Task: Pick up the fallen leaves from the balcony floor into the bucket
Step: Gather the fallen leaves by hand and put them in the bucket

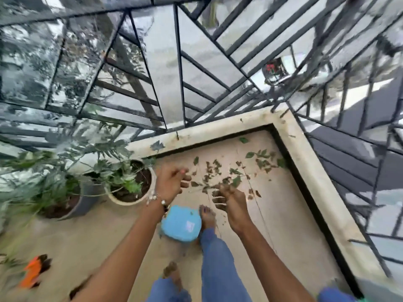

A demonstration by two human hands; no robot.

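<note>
View: looking down from the head onto a balcony corner; the picture is blurred by motion.
Left hand (172, 182): reaches out over the floor beside the cream pot, a beaded bracelet (160, 201) at the wrist; its fingers (185, 178) are curled inward, and I cannot tell whether they grip anything.
Right hand (229, 202): reaches out beside the left hand, near it but apart; its fingers (219, 200) are curled and hold a small bunch of leaf bits at the fingertips, though blur makes the grip hard to read.
Fallen leaves (231, 171): scattered green and brown pieces on the balcony floor (283, 214), thickest just beyond both hands and trailing toward the far corner by the ledge; a few scraps lie below the right hand.
Bucket (181, 223): blue, standing on the floor under the two forearms, just beside the person's bare foot (208, 216); a speck of leaf shows on it.
Legs: blue trousers (218, 258), both feet on the floor.
Cream pot (130, 186): holds a leafy plant, left of the left hand.
Grey pot (72, 203): another plant, left of the cream one.
Ledge (305, 162): pale raised border round the floor, one leaf lying on it.
Railing (181, 68): dark metal bars rising from the ledge.
Orange object (32, 271): on the floor at lower left, too blurred to name.
</note>
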